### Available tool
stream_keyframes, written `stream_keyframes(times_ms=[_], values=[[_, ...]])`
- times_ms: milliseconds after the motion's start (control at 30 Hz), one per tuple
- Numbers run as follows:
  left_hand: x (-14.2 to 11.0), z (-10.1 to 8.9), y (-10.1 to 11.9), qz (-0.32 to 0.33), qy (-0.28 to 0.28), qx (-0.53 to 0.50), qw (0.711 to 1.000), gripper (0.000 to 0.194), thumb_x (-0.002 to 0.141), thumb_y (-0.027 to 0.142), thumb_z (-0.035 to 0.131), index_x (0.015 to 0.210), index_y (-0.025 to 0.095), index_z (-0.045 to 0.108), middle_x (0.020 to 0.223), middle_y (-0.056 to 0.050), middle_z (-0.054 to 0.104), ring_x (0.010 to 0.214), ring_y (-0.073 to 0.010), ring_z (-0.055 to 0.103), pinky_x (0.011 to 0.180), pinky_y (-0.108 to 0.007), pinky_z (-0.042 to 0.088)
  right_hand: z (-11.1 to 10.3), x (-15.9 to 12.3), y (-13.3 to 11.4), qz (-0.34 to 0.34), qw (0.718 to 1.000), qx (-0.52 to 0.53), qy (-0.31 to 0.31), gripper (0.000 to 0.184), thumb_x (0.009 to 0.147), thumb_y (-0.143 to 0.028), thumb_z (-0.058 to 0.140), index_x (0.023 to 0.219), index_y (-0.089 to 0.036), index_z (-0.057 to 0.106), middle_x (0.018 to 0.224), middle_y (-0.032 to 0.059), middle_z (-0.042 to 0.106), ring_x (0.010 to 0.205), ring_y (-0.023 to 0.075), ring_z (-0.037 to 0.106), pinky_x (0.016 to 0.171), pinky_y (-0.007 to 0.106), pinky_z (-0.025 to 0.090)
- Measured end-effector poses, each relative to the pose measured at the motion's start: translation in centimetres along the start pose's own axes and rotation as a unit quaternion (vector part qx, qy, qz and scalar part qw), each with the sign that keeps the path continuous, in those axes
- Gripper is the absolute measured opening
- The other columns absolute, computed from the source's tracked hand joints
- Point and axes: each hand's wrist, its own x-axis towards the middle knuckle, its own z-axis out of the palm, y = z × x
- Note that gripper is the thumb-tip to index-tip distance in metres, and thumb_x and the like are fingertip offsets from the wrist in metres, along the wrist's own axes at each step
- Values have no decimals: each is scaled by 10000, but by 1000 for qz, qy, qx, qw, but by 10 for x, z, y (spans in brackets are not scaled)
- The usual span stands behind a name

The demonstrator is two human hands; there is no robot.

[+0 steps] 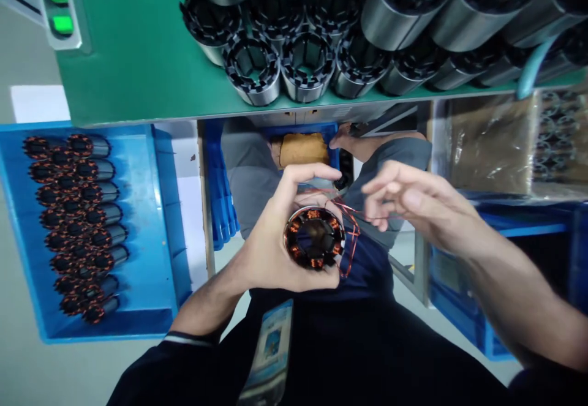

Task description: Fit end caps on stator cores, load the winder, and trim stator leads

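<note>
In the head view my left hand (271, 240) wraps round a motor stator (292, 248), its open end turned up towards me. Copper coils and black insulation ring the inside of the stator. Thin red lead wires (353, 240) loop out from its right side. My right hand (404, 201) is to the right of the stator, fingers curled, pinching the far end of a red wire. The exact contact at those fingertips is partly blurred.
Bare stators (305, 66) stand stacked on the green bench (124, 69) ahead. Several wound stators (94, 216) lie in a blue bin (151, 240) on the left. A plastic-wrapped carton (489, 142) and blue crates (463, 296) are on the right. A small yellow-brown block (303, 150) sits below the bench.
</note>
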Motion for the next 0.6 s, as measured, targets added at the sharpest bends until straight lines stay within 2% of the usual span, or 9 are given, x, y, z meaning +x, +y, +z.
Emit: stream_keyframes(times_ms=[100, 167, 200, 267, 300, 367, 467, 533, 600], values=[[2, 8, 12, -34, -38, 21, 998, 1232, 738, 75, 1080, 1739, 382, 429, 1187, -37, 859, 1040, -298, 908, 861, -380, 756, 7, 10, -36, 36, 990, 76, -114, 380, 1023, -526, 965, 1137, -200, 808, 995, 44, 865, 817, 165, 814, 733, 268, 683], [1, 12, 15, -52, -68, 36, 996, 1239, 773, 87, 1058, 1768, 385, 381, 1247, -52, 868, 1094, -309, 916, 902, -396, 761, 13, 14, -47, 50, 982, 85, -159, 254, 1058, -402, 934, 1030, -197, 789, 941, 19, 857, 776, 139, 797, 720, 246, 671], [0, 12, 14, -56, -82, 40, 994, 1211, 795, 103, 1044, 1764, 387, 375, 1272, -61, 869, 1102, -312, 919, 902, -402, 762, 15, 14, -50, 47, 983, 77, -162, 233, 1076, -375, 911, 995, -197, 784, 902, 8, 849, 744, 130, 783, 696, 238, 660], [-4, 12, 7, -41, -88, 41, 994, 1139, 812, 144, 1034, 1724, 391, 399, 1305, -72, 868, 1092, -312, 924, 885, -407, 757, 17, 10, -51, 26, 990, 34, -137, 202, 1083, -339, 907, 980, -202, 800, 841, -6, 830, 707, 125, 768, 661, 227, 637], [-6, 11, 1, -11, -76, 44, 996, 1100, 802, 184, 1051, 1688, 391, 432, 1312, -73, 868, 1070, -309, 926, 884, -413, 753, 17, 7, -50, 7, 993, 2, -115, 173, 1070, -319, 927, 996, -207, 817, 838, -8, 828, 710, 126, 770, 656, 224, 631], [-9, 9, -13, 78, -29, 69, 994, 986, 766, 289, 1100, 1573, 386, 542, 1262, -56, 885, 994, -297, 920, 929, -461, 747, 15, 1, -47, -35, 996, -63, -57, 147, 1037, -296, 969, 1021, -220, 844, 849, -3, 829, 708, 132, 769, 652, 233, 623], [-7, 7, -28, 214, 48, 117, 969, 810, 724, 371, 1134, 1387, 333, 671, 1112, -40, 907, 867, -275, 889, 952, -526, 748, 9, -5, -41, -59, 994, -96, 13, 152, 1027, -324, 984, 1034, -244, 854, 835, 2, 829, 686, 145, 775, 649, 258, 641], [-3, 7, -29, 245, 82, 135, 957, 785, 707, 313, 1125, 1358, 290, 688, 1079, -56, 899, 852, -273, 884, 853, -492, 758, 2, -8, -38, -59, 993, -85, 48, 149, 1020, -320, 990, 1041, -256, 858, 850, -1, 846, 684, 144, 797, 663, 254, 672], [0, 8, -25, 238, 116, 146, 953, 774, 703, 257, 1099, 1356, 287, 683, 1070, -46, 863, 852, -271, 886, 722, -423, 735, -6, -12, -39, -73, 989, -87, 94, 117, 1025, -280, 984, 1047, -265, 870, 921, 3, 877, 703, 127, 814, 685, 229, 690]])
